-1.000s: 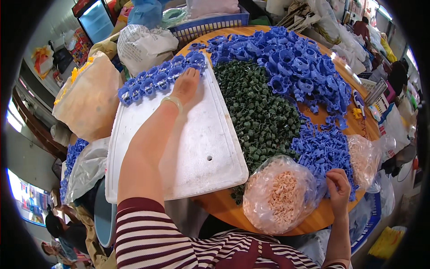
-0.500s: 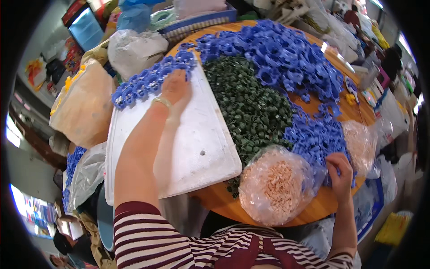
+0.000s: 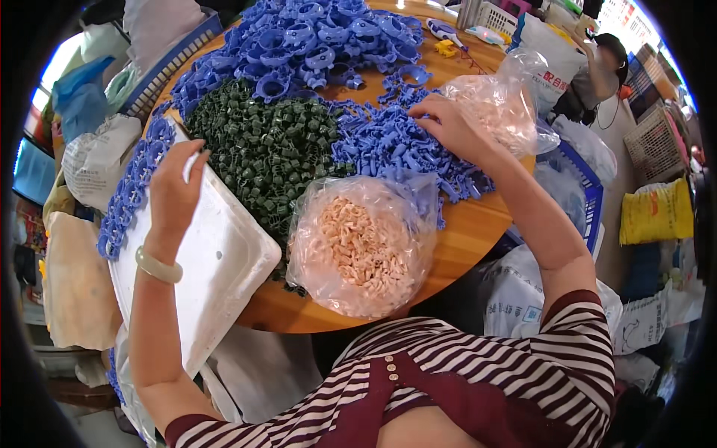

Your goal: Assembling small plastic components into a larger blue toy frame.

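Two hands stand well apart: the left hand (image 3: pixel 175 190), fingers slightly spread, hangs over the white board (image 3: pixel 213 280) beside the dark green parts (image 3: pixel 261 149); the right hand (image 3: pixel 452 127) is at the small blue parts (image 3: pixel 392 145), right on the table (image 3: pixel 470 231), its pinch undeterminable. Picking appears in hand, calling for fingertips closed on one piece.

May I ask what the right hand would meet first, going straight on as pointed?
The right hand would likely meet the heap of small blue plastic pieces, though depth is unclear.
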Available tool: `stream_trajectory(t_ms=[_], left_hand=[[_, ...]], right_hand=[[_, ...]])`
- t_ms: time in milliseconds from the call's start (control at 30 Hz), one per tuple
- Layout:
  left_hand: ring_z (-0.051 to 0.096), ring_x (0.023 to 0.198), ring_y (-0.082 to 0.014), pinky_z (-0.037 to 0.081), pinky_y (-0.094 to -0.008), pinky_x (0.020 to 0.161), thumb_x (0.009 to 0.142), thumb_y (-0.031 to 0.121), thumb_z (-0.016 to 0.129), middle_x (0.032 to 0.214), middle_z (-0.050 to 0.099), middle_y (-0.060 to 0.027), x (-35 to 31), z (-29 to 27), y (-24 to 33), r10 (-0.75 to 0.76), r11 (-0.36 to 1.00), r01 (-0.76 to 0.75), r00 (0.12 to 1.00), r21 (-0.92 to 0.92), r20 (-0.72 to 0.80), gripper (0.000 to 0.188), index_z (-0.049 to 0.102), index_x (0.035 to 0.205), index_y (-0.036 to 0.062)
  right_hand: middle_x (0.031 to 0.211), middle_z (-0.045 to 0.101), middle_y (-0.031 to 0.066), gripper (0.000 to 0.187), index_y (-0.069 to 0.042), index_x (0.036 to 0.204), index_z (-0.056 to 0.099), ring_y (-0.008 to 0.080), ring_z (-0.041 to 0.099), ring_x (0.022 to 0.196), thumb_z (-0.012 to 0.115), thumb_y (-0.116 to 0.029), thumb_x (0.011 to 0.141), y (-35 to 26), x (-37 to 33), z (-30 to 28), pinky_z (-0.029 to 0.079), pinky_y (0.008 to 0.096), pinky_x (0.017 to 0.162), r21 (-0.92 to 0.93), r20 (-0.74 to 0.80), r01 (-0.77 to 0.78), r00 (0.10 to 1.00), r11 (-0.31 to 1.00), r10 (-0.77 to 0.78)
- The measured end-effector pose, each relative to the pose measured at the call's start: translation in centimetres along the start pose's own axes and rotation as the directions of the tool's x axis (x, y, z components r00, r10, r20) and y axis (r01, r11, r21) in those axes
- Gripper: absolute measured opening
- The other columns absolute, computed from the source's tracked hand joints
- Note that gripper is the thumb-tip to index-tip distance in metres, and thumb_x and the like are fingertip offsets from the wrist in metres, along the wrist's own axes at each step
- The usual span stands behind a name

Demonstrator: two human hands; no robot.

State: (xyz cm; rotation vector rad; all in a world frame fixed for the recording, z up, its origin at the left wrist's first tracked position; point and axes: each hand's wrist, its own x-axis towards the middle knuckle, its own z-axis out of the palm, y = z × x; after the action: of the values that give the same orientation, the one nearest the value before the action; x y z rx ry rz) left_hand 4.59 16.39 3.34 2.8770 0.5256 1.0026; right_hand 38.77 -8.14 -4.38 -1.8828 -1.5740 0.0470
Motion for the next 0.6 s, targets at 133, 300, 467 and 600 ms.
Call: stream_trajectory(t_ms=[133,300,467,600], left_hand=[[0.062,0.081,-0.0279,0.048,-0.0319,0.072,0.084,0.007,0.061,0.089,0.063,-0.0143,0.4,-0.5,6.0,0.017,0.99,-0.003,0.995,-0.139,0.098,0.015,0.061,0.096,-0.0013],[0.061,0.078,-0.0237,0.047,-0.0291,0.07,0.084,0.003,0.059,0.084,0.062,-0.0131,0.3,-0.2,9.6,-0.01,0.973,0.058,0.977,-0.224,0.211,0.014,0.061,0.096,-0.0027],[0.061,0.079,-0.0194,0.047,-0.0277,0.071,0.086,0.004,0.057,0.087,0.064,-0.0106,0.4,0.5,10.3,-0.039,0.939,0.122,0.967,-0.322,0.253,0.013,0.061,0.095,-0.0031],[0.062,0.083,-0.0188,0.049,-0.0284,0.075,0.093,0.018,0.052,0.091,0.065,-0.0108,1.6,2.2,10.4,-0.211,0.646,0.481,0.859,-0.593,0.467,0.025,0.062,0.1,-0.0033]], right_hand=[[0.1,0.061,0.0159,0.022,-0.005,0.098,0.065,0.0339,0.057,0.094,0.058,-0.017,0.08,4.0,4.5,0.4,0.046,0.0417,0.082,-0.255,-0.167,0.024,0.984,0.967,-0.068],[0.099,0.063,0.0156,0.03,-0.007,0.1,0.065,0.0347,0.057,0.097,0.063,-0.028,0.078,6.5,8.0,0.5,0.045,0.0415,0.082,-0.466,0.018,-0.192,0.974,0.864,0.226],[0.096,0.064,0.0147,0.038,-0.006,0.096,0.066,0.0315,0.055,0.101,0.066,-0.037,0.074,7.3,8.4,0.4,0.045,0.0395,0.081,-0.505,0.114,-0.191,0.952,0.842,0.284],[0.097,0.063,0.0106,0.023,-0.008,0.091,0.066,0.0278,0.054,0.1,0.067,-0.024,0.074,5.8,7.4,-0.6,0.044,0.0374,0.082,-0.202,0.052,0.037,0.998,0.979,-0.027]])
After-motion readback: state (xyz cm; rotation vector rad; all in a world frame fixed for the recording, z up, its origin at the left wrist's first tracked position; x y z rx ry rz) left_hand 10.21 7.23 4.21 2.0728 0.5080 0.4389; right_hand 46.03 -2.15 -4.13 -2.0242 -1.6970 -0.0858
